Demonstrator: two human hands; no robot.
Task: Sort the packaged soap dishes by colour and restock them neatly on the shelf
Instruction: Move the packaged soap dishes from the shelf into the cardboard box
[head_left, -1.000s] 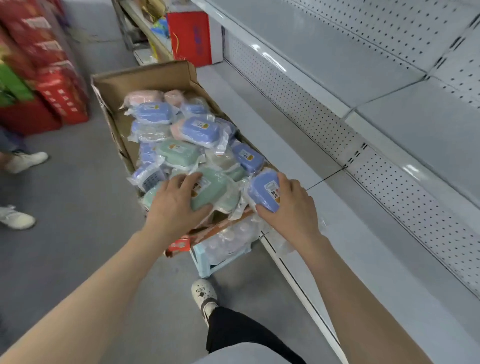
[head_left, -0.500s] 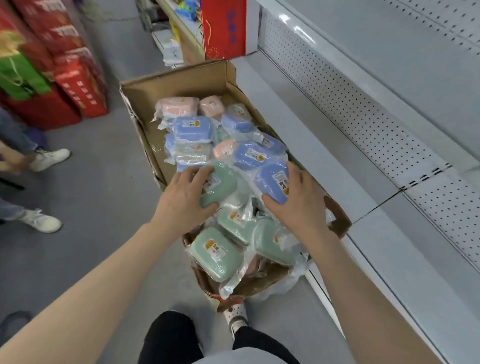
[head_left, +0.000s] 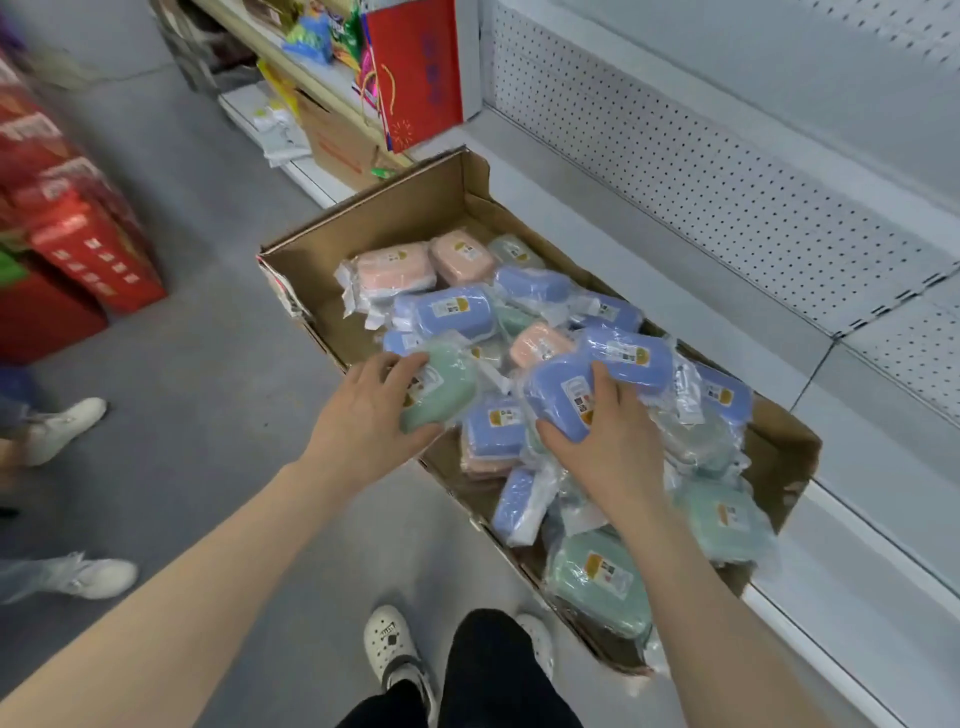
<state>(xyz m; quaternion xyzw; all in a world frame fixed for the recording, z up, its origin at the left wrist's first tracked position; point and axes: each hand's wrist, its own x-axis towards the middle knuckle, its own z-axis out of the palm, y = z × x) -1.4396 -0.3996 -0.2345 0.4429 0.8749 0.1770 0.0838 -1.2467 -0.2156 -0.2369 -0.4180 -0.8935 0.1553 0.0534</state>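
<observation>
A cardboard box (head_left: 395, 218) stands on the floor beside the white shelf (head_left: 649, 249). It holds several plastic-wrapped soap dishes in blue, green and pink. My left hand (head_left: 369, 421) grips a green soap dish (head_left: 444, 387) at the box's left side. My right hand (head_left: 608, 447) grips a blue soap dish (head_left: 558, 397) near the middle of the box. More pink dishes (head_left: 395, 270) lie at the far end, and green ones (head_left: 597, 577) at the near end.
The lower shelf board (head_left: 883, 545) runs along the right under a perforated back panel (head_left: 727, 176). A red gift bag (head_left: 415, 73) stands at the shelf's far end. Red cartons (head_left: 83, 249) are stacked at left. Another person's shoes (head_left: 67, 421) stand at left; my own shoe (head_left: 389, 649) is below.
The view has swung so the whole box shows. Both hands keep their dishes and have lifted them slightly over the pile.
</observation>
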